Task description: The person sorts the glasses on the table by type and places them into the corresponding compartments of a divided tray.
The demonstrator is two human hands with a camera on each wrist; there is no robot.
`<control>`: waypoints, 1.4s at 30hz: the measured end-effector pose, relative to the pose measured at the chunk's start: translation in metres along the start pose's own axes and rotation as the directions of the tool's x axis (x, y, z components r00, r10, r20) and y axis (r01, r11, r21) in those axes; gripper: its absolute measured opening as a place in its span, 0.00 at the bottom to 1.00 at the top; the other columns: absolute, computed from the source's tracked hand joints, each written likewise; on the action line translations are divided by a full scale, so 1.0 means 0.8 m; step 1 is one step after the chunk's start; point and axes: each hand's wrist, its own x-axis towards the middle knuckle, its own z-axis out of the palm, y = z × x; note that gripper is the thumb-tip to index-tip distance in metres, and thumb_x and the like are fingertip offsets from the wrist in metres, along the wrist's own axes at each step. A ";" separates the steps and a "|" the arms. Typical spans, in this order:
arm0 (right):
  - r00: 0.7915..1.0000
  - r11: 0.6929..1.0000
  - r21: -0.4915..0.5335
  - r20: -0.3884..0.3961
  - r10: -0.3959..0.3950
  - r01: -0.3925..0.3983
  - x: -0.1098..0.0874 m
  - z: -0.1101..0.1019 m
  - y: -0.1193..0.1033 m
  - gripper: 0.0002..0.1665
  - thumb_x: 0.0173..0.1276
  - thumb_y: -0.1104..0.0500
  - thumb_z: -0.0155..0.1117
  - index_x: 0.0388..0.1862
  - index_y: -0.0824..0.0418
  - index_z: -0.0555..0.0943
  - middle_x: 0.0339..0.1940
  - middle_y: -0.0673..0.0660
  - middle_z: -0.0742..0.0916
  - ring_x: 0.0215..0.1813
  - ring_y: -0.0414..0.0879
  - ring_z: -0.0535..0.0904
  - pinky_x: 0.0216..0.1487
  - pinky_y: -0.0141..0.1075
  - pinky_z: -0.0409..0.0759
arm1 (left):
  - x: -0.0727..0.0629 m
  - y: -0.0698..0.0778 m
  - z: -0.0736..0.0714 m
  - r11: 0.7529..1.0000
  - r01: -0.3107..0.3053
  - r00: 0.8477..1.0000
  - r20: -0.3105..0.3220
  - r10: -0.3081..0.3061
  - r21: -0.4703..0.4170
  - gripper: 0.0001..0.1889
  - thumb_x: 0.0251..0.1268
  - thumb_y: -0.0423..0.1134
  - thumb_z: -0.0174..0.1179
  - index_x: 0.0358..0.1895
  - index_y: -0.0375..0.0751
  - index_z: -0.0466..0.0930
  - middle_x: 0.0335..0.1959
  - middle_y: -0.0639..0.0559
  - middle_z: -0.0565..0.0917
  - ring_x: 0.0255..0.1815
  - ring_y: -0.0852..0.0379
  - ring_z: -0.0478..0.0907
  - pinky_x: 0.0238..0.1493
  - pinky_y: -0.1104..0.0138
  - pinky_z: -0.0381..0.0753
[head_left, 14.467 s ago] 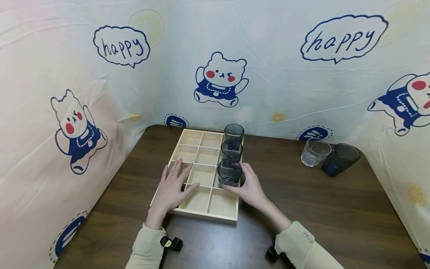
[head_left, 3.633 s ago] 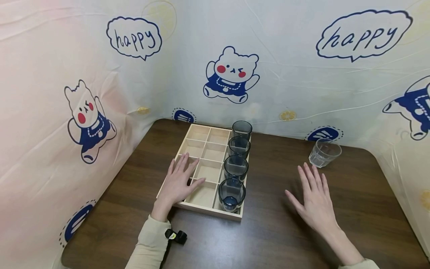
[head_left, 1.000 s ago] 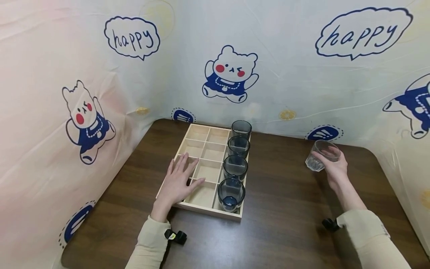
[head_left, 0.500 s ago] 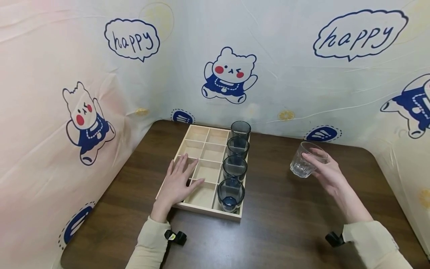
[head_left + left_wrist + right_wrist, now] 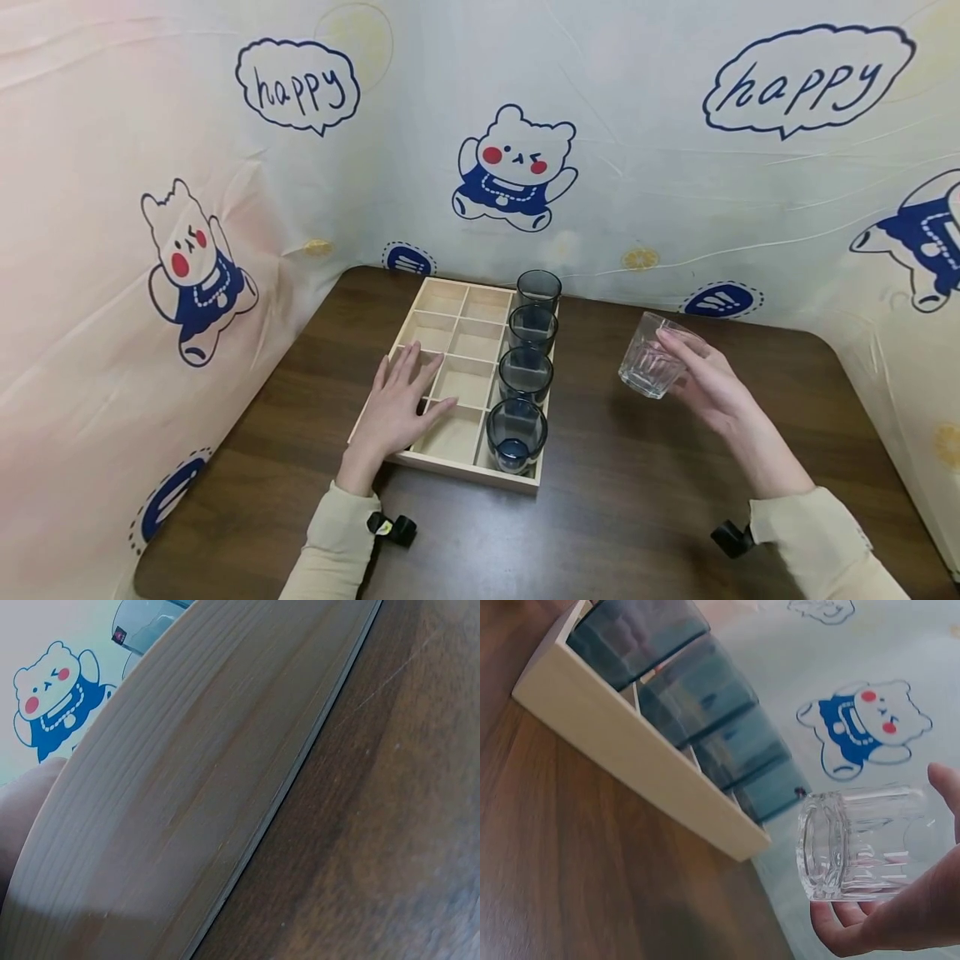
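Observation:
My right hand [image 5: 708,379] holds a clear drinking glass [image 5: 649,360], tilted, above the table to the right of the tray. In the right wrist view its thick base [image 5: 821,847] points toward the tray, with fingers [image 5: 840,922] around the side. My left hand [image 5: 401,408] lies with spread fingers over the left side of a divided wooden tray [image 5: 472,477]. Several dark tinted glasses [image 5: 517,437] stand in a row filling the tray's right column. The left wrist view shows mostly the tray's wooden side [image 5: 172,772].
The tray's middle column has bare compartments [image 5: 462,379]; the left hand covers part of the left column. A brown wooden table [image 5: 622,500] extends around the tray. Behind it hangs a printed cloth [image 5: 600,167] with cartoon bears.
A further dark glass from the right has joined the tray's front right compartment. More recently, the right hand has gripped the clear glass, lifted it and carried it left. The left hand stays put.

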 end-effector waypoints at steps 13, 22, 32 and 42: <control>0.997 0.993 -0.121 0.072 -0.001 0.009 0.019 0.063 -0.037 0.38 0.85 0.46 0.62 0.83 0.56 0.59 0.61 0.44 0.81 0.59 0.35 0.82 0.60 0.33 0.85 | 0.000 -0.003 0.001 1.000 -0.013 1.000 -0.012 0.013 0.010 0.45 0.76 0.70 0.58 0.89 0.56 0.61 0.93 0.35 0.51 0.94 0.35 0.46 0.92 0.34 0.43; 0.996 0.979 -0.206 0.087 0.026 -0.008 0.047 0.116 -0.058 0.52 0.85 0.43 0.62 0.93 0.60 0.48 0.83 0.57 0.68 0.73 0.47 0.74 0.80 0.49 0.73 | -0.003 -0.004 0.001 1.000 -0.012 1.000 -0.012 0.012 0.020 0.45 0.76 0.71 0.58 0.89 0.56 0.62 0.93 0.37 0.50 0.94 0.35 0.47 0.92 0.34 0.44; 0.994 0.985 -0.172 0.105 0.022 -0.004 0.084 0.158 -0.066 0.50 0.84 0.45 0.63 0.92 0.61 0.52 0.76 0.57 0.74 0.81 0.54 0.69 0.91 0.58 0.61 | -0.001 -0.006 0.003 1.000 -0.010 1.000 -0.020 0.010 0.022 0.44 0.77 0.71 0.57 0.89 0.56 0.62 0.92 0.35 0.52 0.94 0.35 0.48 0.92 0.33 0.45; 0.988 0.995 -0.099 0.156 0.007 0.009 0.122 0.200 -0.068 0.50 0.85 0.47 0.63 0.93 0.59 0.50 0.93 0.59 0.59 0.92 0.56 0.56 0.94 0.60 0.54 | 0.000 -0.004 0.002 1.000 -0.002 1.000 -0.015 0.002 0.026 0.45 0.76 0.72 0.57 0.89 0.57 0.62 0.93 0.36 0.52 0.95 0.36 0.47 0.93 0.34 0.44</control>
